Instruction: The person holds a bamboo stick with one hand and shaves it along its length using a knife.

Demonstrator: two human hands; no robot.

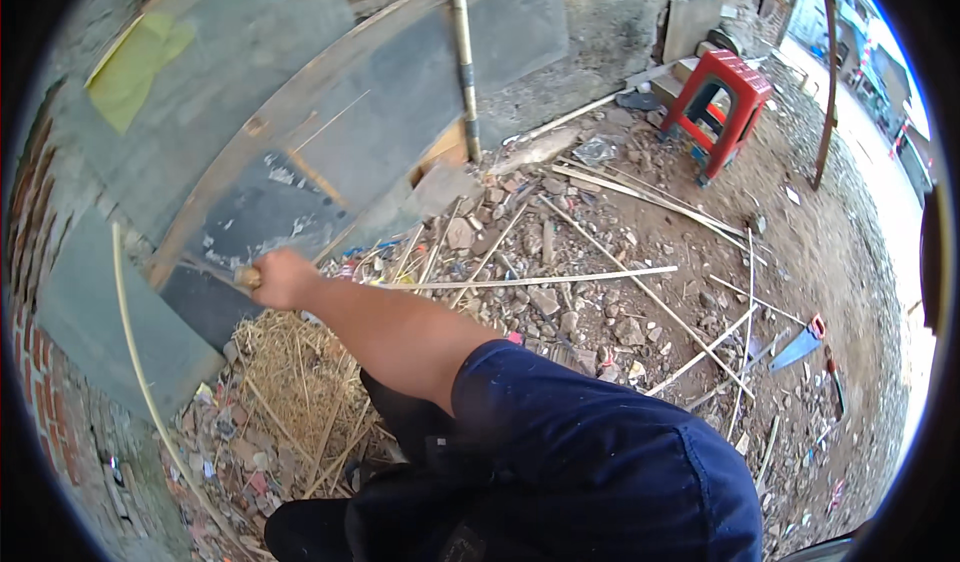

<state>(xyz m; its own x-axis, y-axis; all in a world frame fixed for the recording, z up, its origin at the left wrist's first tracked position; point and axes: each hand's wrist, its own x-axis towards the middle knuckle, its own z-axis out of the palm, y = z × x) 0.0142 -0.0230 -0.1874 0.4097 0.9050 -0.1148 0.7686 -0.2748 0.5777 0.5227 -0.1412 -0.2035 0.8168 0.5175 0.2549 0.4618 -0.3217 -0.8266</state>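
From the lower right my right arm stretches across to the left, and my right hand (285, 280) is closed around a pale, rounded wooden handle (246, 277). A thin part seems to run out from the handle toward the wall, too blurred to name. Below the hand lies a heap of straw-coloured shavings (300, 362). A long pale bamboo strip (560, 279) lies over the rubble and passes behind my forearm. Another bent bamboo strip (135, 347) rises at the left, apart from the hand. My left hand is out of view.
Grey panels (390, 82) and a pole (464, 62) line the far side. Rubble (545, 302) and several crossed strips cover the ground. A red plastic stool (715, 112) stands far right. A blue-bladed handsaw (800, 345) lies at the right near a dark-handled tool (836, 382).
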